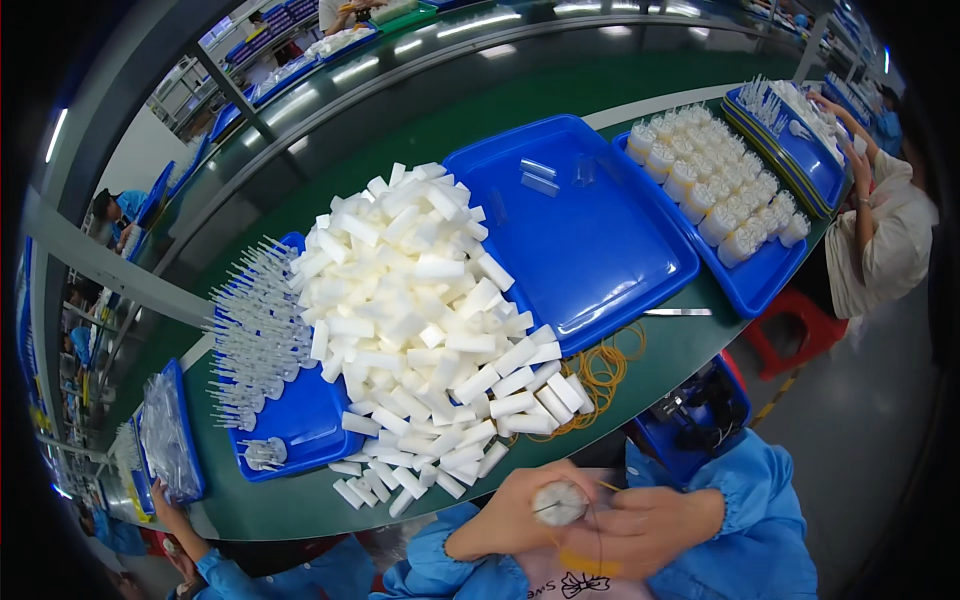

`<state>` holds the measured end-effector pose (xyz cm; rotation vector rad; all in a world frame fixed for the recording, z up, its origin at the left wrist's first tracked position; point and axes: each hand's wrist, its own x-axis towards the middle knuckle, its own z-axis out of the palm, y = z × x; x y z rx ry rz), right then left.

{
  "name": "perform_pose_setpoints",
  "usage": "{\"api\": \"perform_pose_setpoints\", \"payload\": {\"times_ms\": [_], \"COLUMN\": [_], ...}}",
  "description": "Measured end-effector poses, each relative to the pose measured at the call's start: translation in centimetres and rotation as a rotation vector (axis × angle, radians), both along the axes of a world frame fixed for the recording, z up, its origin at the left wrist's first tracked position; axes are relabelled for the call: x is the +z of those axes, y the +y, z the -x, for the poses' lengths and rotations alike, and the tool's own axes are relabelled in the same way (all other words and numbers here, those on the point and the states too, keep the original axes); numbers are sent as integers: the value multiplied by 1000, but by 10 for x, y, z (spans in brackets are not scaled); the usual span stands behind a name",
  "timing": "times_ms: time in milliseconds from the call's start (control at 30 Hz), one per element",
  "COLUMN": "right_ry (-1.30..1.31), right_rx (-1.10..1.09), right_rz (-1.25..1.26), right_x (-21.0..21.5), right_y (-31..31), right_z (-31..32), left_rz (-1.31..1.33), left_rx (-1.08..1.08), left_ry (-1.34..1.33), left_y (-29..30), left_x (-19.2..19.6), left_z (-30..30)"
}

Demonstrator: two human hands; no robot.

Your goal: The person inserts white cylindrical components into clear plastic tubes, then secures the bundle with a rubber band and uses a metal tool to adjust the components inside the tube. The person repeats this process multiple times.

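In front of my body, my left hand is closed round a bundle of white pieces, its round end showing between thumb and fingers. Close against it on the right is my right hand, back upward and fingers partly smeared by motion. A thin yellow rubber band runs between the bundle and the right fingers. Just beyond my hands a large heap of white foam blocks lies on the green table. Loose yellow rubber bands lie at the heap's right side.
A blue tray holds a few clear tubes. Right of it, another tray carries banded white bundles. Left of the heap, white stemmed plastic parts fill a blue tray. Tweezers lie near the edge; co-workers sit both sides.
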<state>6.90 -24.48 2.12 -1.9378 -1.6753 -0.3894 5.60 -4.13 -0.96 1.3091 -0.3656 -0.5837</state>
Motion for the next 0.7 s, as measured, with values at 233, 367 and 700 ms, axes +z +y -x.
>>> {"api": "perform_pose_setpoints", "payload": {"times_ms": [233, 367, 700], "right_ry": [726, 1682, 986], "right_rx": [79, 552, -221], "right_rz": [49, -365, -175], "right_x": [-7, 1, 3], "right_y": [-18, -29, 34], "right_z": [-30, -32, -16], "left_rz": [712, 476, -878], "left_rx": [416, 415, 564], "left_ry": [183, -228, -668], "left_y": [-1, 7, -7], "left_x": [-7, -20, 14], "left_z": [11, 12, 10]}}
